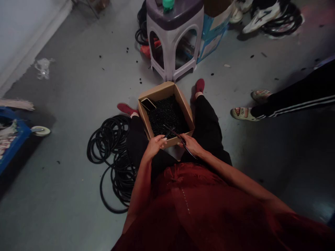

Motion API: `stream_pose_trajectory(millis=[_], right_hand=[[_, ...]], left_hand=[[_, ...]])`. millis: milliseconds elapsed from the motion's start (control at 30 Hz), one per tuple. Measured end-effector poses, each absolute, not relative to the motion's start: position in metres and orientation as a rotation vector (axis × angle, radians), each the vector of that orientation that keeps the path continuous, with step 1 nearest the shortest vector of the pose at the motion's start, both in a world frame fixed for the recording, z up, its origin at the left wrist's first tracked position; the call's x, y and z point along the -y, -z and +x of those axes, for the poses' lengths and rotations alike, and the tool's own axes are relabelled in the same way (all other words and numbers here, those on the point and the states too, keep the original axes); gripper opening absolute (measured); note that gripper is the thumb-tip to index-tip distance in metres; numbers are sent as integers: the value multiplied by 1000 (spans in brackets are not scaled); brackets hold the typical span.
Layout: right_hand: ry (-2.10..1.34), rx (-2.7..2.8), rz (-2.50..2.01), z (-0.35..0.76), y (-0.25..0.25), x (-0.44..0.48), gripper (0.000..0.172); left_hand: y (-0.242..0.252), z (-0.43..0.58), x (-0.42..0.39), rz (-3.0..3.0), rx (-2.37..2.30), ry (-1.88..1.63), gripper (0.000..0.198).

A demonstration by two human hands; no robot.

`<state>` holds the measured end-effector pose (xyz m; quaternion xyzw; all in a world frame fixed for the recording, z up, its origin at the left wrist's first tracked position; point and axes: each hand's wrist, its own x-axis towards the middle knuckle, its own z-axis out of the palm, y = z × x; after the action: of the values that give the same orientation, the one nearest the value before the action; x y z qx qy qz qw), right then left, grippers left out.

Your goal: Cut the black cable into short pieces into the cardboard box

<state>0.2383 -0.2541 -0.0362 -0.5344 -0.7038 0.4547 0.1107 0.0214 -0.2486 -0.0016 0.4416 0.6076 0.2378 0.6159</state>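
Between my legs stands an open cardboard box [185, 101] holding a heap of small black pieces [167, 111]. A phone with a dark screen [148, 104] lies on the heap at the box's far left corner. Over the near edge, my left hand [156, 144] pinches a small black piece [167, 134]. My right hand [188, 143] is closed round the dark handles of scissors [174, 131], whose blades are parted and point left over the heap, close to the black piece. Shadow hides the finer detail at my fingertips.
Coils of black tubing [115, 157] lie by my left leg. A stool [170, 45] with a green-capped item stands beyond the box. Blue cartons [209, 45] are behind it. Another person's sandalled feet [243, 113] are at right; a blue crate [15, 139] is at left.
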Motion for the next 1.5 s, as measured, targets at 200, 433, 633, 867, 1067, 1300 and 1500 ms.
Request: stream_pose_trajectory(millis=[200, 433, 633, 867, 1067, 1300, 1500], right_hand=[[-1342, 2036, -1624, 239, 39, 257, 25], [-1376, 1985, -1682, 239, 40, 255, 22], [-1432, 1918, -1655, 236, 35, 254, 16], [-1604, 1758, -1588, 235, 40, 253, 18], [-1805, 1430, -1518, 235, 48, 253, 27], [-1908, 1028, -1376, 221, 31, 243, 31], [-1889, 880, -1288, 215, 27, 236, 40]], left_hand=[[0, 22, 246, 1045, -1404, -533, 29], [1, 23, 247, 1060, -1429, -558, 27], [6, 19, 246, 1013, -1413, -604, 27], [13, 18, 251, 954, -1411, -649, 28], [8, 23, 256, 801, -1331, -715, 48], [2, 37, 268, 806, -1226, -686, 60], [12, 41, 274, 791, -1224, -667, 64]])
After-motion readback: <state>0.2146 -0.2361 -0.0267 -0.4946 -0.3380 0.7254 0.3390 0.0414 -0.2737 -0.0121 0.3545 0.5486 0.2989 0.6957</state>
